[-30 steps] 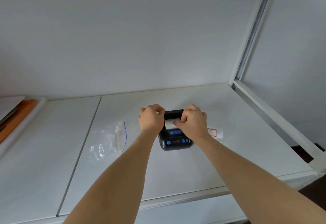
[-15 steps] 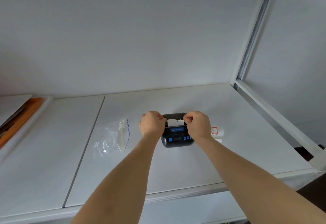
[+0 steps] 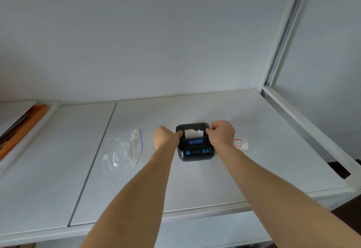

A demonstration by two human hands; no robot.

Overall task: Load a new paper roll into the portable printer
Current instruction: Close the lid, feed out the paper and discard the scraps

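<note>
White worktop (image 3: 195, 185), seamed at left of centre, fills the lower frame before a plain white wall.
Lower centre: two bare forearms reaching up-frame.
Centre: portable printer (image 3: 196, 150), black with blue buttons, flat on the worktop, lid raised at its far edge.
Left hand (image 3: 166, 138), fingers curled, gripping the printer's left side at the lid.
Right hand (image 3: 222, 133), fingers curled, gripping the right side likewise.
Paper (image 3: 193, 133), white strip, standing out of the open bay between the hands.
Left of centre: clear zip bag (image 3: 125, 148), empty-looking.
Right, just beside the right wrist: red-bordered label (image 3: 237, 142).
Far left: orange-lined tray (image 3: 21, 130).
</note>
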